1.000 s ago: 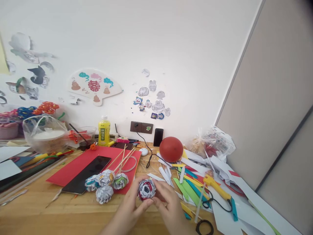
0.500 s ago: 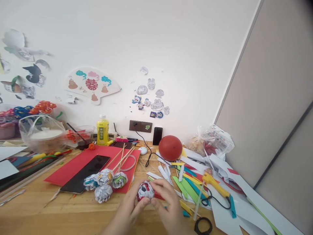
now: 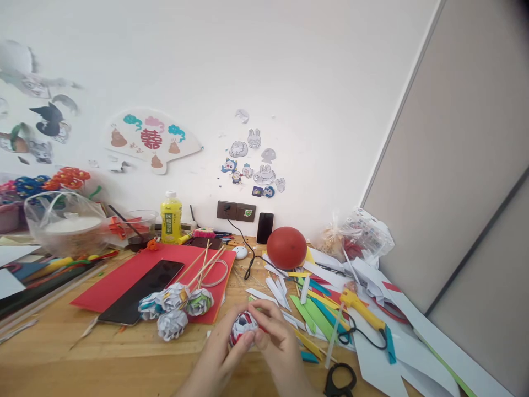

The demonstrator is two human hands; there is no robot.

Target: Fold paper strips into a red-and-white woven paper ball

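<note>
Between my two hands, low in the middle of the view, is a white and red paper flower (image 3: pixel 243 326) with tightly layered petals. My left hand (image 3: pixel 225 344) wraps its left side, thumb on the near face. From the right, my right hand (image 3: pixel 275 333) closes on the flower with fingertips and thumb at its edge. Just left of my hands lie several finished paper flowers (image 3: pixel 172 324) on wooden sticks (image 3: pixel 206 267), white with blue, yellow or green edges. Their sticks rest across a red paper sheet (image 3: pixel 119 262).
A black phone (image 3: pixel 142 292) lies on the red sheet. To the right are a red balloon (image 3: pixel 286 248), paper strips (image 3: pixel 316 320), a yellow glue gun (image 3: pixel 363 310) with its cord, and black-handled scissors (image 3: pixel 340 380). A yellow drink bottle (image 3: pixel 171 218) stands at the back.
The view has shifted slightly, so the things on the table appear a little further left and up. Both hands stay on the paper flower, with fingers and thumbs slightly repositioned.
</note>
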